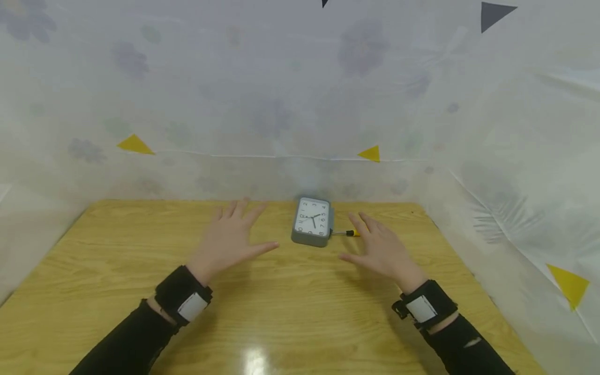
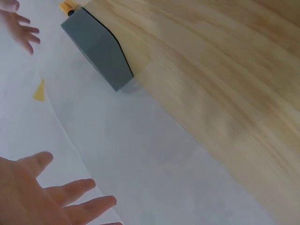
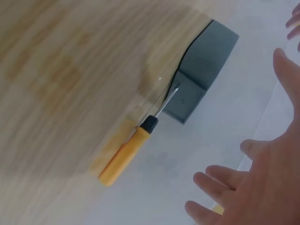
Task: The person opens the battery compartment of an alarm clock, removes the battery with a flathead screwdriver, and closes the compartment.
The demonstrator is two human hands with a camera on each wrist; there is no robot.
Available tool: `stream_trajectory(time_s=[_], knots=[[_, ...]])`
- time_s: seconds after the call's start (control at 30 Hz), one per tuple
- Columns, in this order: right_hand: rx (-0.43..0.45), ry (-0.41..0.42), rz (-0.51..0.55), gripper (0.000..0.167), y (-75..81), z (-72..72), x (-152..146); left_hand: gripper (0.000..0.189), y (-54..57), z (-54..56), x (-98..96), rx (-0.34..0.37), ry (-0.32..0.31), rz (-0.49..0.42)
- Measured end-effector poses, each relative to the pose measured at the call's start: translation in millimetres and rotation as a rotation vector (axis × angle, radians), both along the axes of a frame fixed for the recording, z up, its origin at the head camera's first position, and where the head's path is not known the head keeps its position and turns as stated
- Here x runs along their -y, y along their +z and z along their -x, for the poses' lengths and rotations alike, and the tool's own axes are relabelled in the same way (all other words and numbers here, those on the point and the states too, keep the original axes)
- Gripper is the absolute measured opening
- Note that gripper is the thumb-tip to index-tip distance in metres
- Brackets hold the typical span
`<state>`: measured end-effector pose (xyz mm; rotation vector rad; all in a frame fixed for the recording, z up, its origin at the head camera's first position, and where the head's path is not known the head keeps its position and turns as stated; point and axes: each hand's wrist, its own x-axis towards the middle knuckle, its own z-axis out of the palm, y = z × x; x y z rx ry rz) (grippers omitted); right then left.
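Observation:
A grey clock (image 1: 311,221) with a white square face lies near the back edge of the wooden table, its numerals turned sideways. Beside its right side is a screwdriver (image 3: 124,157) with a yellow and black handle, its metal tip pointing at a small square panel (image 3: 185,98) on the clock's side. My left hand (image 1: 227,237) hovers left of the clock, fingers spread and holding nothing. To the right, my right hand (image 1: 379,245) is held over the table with fingers apart, overlapping the end of the screwdriver handle in the head view.
The wooden table (image 1: 290,307) reaches back to a pale patterned sheet (image 1: 262,104) hung behind and at the sides. Yellow triangles (image 1: 136,144) are stuck on the sheet. Each wrist wears a black band (image 1: 180,294).

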<state>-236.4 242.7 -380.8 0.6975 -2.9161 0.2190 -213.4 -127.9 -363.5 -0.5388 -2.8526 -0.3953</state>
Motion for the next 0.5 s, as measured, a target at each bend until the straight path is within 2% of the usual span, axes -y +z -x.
stream_trajectory(time_s=[0.23, 0.5], knots=[[-0.026, 0.025, 0.012, 0.109, 2.6, 13.2, 19, 0.118, 4.4, 11.6, -29.1, 0.003, -0.030, 0.021], [-0.008, 0.029, 0.003, 0.112, 3.5, 21.2, 37, 0.123, -7.8, 28.8, -56.0, 0.044, -0.092, -0.030]])
